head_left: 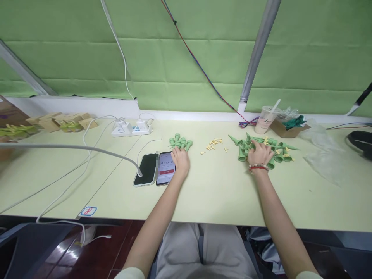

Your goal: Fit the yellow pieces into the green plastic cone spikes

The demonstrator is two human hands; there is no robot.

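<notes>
My left hand [180, 161] rests at the near edge of a small cluster of green cone-shaped plastic pieces [180, 140], beside a lit phone [166, 169]. Its fingers are bent and drawn together; what they hold, if anything, is hidden. My right hand [259, 154], with a beaded and red bracelet at the wrist, lies over a larger heap of green cone pieces [279, 158]. Its fingers are apart and reach down among the cones, some of which point sideways. Between the hands lies a scatter of small yellow peg-like pieces [213, 144].
A dark phone [148, 168] sits left of the lit one. White cables run to a power strip [132, 130]. A drink cup [265, 120], a cardboard box [286, 130] and a clear plastic bag [322, 159] are at the right. Wooden blocks [49, 123] stand far left.
</notes>
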